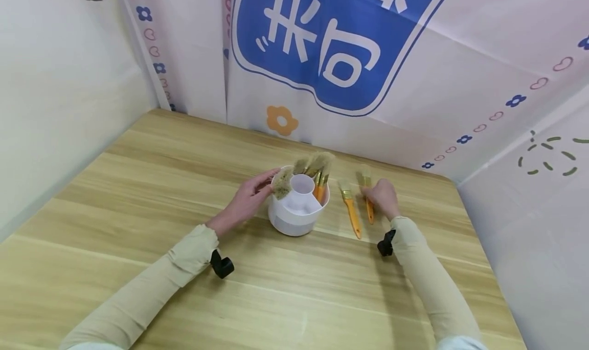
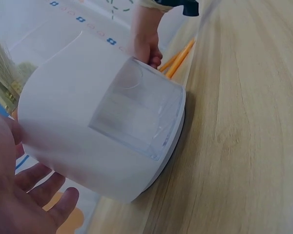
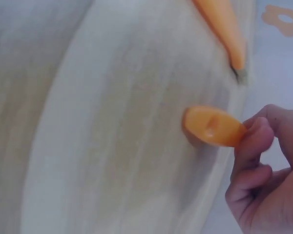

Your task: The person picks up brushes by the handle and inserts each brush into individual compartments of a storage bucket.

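Note:
A white round divided caddy [image 1: 294, 219] stands upright on the table, holding several paintbrushes [image 1: 321, 184] with their bristles up. My left hand [image 1: 246, 202] touches the caddy's left side near the rim. Its fingers are spread and relaxed against the white wall [image 2: 73, 112] in the left wrist view. To the right of the caddy, my right hand [image 1: 383, 196] pinches the orange handle of a paintbrush [image 1: 370, 212]. The handle's end [image 3: 212, 126] sticks out from the thumb and fingers in the right wrist view. Another orange-handled paintbrush [image 1: 352, 214] lies between that hand and the caddy.
Under everything is a wood-grain table [image 1: 276, 299], bounded at the back by a printed sheet [image 1: 202, 69] with a blue sign. Pale walls [image 1: 60, 84] rise at the left and right. A clear pocket [image 2: 136, 112] is on the caddy's side facing the left wrist.

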Demonstrator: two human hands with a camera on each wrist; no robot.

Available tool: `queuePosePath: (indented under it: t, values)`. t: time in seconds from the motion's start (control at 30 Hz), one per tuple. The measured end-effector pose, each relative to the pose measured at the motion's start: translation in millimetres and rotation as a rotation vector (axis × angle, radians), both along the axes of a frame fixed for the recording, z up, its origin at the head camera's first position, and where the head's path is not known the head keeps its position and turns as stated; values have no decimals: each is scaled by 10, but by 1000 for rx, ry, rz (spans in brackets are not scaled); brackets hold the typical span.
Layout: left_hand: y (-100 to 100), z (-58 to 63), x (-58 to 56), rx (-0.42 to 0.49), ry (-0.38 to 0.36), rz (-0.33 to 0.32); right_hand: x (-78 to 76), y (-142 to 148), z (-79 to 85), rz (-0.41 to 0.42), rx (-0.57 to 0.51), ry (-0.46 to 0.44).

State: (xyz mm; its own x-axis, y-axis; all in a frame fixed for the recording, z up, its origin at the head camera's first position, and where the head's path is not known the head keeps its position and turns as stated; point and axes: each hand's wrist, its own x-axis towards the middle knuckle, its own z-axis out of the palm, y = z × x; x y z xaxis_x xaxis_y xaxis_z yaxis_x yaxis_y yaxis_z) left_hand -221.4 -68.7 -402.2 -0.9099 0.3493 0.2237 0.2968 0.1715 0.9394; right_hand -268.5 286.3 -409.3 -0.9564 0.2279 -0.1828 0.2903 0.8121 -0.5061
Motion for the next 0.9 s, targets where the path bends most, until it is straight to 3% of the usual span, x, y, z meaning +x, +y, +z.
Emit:
queuePosePath:
  t: [0.23,0.67,0.9]
  values:
    - [1,22,-10,-5,-12,23,49,50,93,-11,-60,57]
    - [40,-6,-28,16,-17,23,304,16,201,-53,-294,241]
    - [47,-24,-40,18,-13,28,424,-71,264,-51,-346,320]
